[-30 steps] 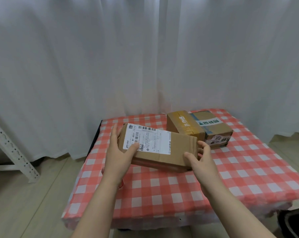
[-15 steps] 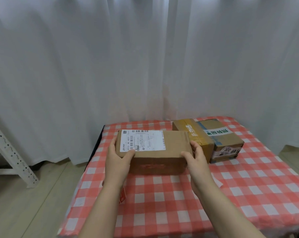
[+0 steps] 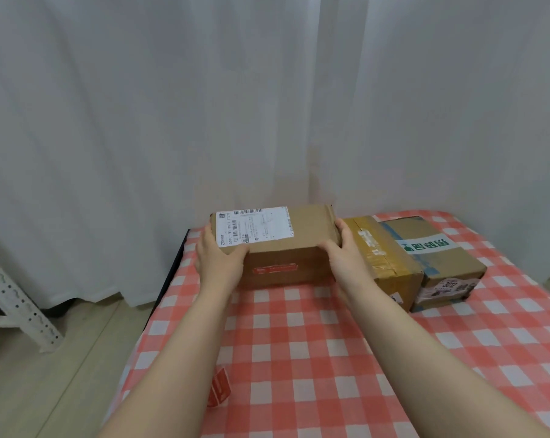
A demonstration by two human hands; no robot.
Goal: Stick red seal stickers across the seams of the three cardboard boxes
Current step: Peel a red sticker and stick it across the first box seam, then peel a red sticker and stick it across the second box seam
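Item: plain brown cardboard box with a white shipping label point(image 3: 275, 245), being held at the far left of the red-and-white checked tablecloth point(image 3: 314, 358). It is being gripped at both ends: the left hand point(image 3: 218, 259) is closed around the labelled end, the right hand point(image 3: 346, 252) around the other. A long red seal sticker point(image 3: 275, 269) is seen on the near face.

Adjacent: two more boxes, just beside the right hand, one wrapped in yellowish-brown tape point(image 3: 382, 257), one brown with green-printed white tape point(image 3: 431, 248). No red seal is being shown on either; their hidden faces cannot be judged.

Loose stock: red stickers point(image 3: 219, 387), partly hidden by the left forearm, lying near the cloth's left edge.

Risks being noted:
- The held box is being carried close to the back-left corner; a careless release could be tipping it off.
- The loose stickers could be swept to the floor by the forearm.
- The taped box could be knocked by the right knuckles.
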